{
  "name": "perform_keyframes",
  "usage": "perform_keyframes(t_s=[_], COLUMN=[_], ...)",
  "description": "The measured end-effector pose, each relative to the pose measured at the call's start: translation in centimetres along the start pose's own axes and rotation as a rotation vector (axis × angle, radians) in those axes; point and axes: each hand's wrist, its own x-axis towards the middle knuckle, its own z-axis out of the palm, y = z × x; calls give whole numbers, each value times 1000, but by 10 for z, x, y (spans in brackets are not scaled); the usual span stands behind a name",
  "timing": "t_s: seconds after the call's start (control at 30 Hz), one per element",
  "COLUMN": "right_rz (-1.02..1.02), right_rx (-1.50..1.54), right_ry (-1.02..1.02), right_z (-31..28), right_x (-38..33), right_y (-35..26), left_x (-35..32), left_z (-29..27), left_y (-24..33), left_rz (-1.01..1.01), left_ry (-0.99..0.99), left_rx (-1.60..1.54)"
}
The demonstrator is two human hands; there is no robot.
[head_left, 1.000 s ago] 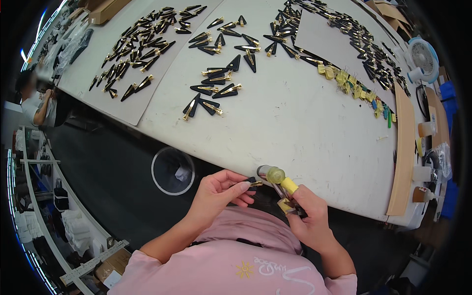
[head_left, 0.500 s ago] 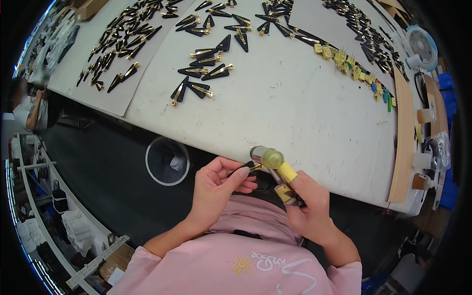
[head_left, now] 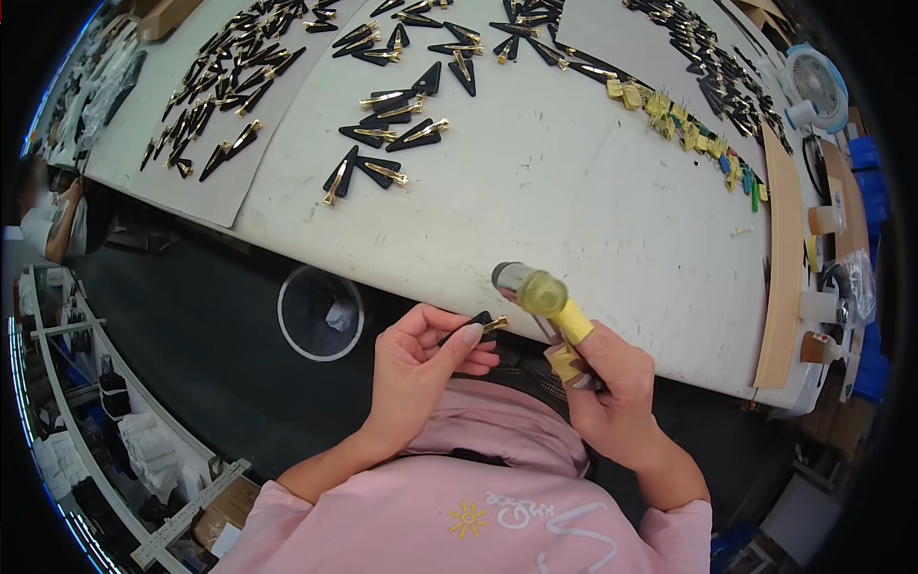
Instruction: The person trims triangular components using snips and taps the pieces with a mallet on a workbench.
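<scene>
My left hand (head_left: 409,356) is closed around a hair clip (head_left: 489,325), a black triangle with a gold metal clip, pinched between thumb and fingers just off the table's near edge. The gold end points right, toward my other hand. My right hand (head_left: 620,378) grips a hand tool (head_left: 543,293) with yellow-wrapped handles and a rounded, greenish translucent head that has a dark end. The tool's head is tilted up over the table edge, apart from the clip. Its lower part is partly hidden by my fingers.
Similar black-and-gold clips (head_left: 378,172) lie on the white table (head_left: 535,201), with more on grey sheets (head_left: 253,182) at left and far right. Yellow binder clips (head_left: 660,113) line one sheet's edge. A small fan (head_left: 816,86) stands far right; a round bin (head_left: 321,314) sits below.
My right hand has moved right with the tool, whose head has drawn away from the hair clip. My left hand keeps its hold, almost unmoved.
</scene>
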Motion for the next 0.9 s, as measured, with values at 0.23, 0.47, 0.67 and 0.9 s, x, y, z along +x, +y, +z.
perform_keyframes(t_s=[0.23, 0.47, 0.67, 0.9], right_rz=[-1, 11, -7, -59], right_rx=[-35, -54, -103, -187], right_ry=[-67, -16, -84, -88], right_z=[-2, -1, -6, 1], right_x=[2, 0, -2, -1], right_y=[0, 1, -2, 0], left_x=[0, 1, 0, 1], left_z=[0, -3, 4, -3], left_y=[-1, -1, -1, -2], left_rz=[6, -10, 0, 17], left_ry=[8, -3, -12, -19], left_rx=[-7, -21, -10, -63])
